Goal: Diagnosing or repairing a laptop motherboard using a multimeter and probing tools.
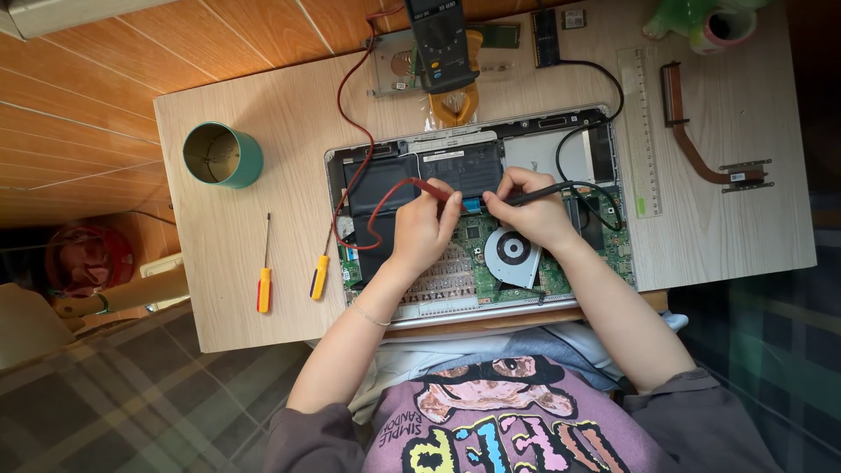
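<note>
Left hand [424, 229] pinches the red probe [431, 189], right hand [533, 210] the black probe [545, 194]: light, stiff, held pen-like above a fragile laptop circuit board [473, 250].

Torso: I see a mauve T-shirt with a cartoon dog face in a black cap and fat multicoloured lettering below | Sleeves: dark grey-brown, pushed up past both elbows | Left wrist: a thin pale bracelet, I think a chain | Hands: left [422, 229] and right [534, 213] bare, no rings I can make out
</note>
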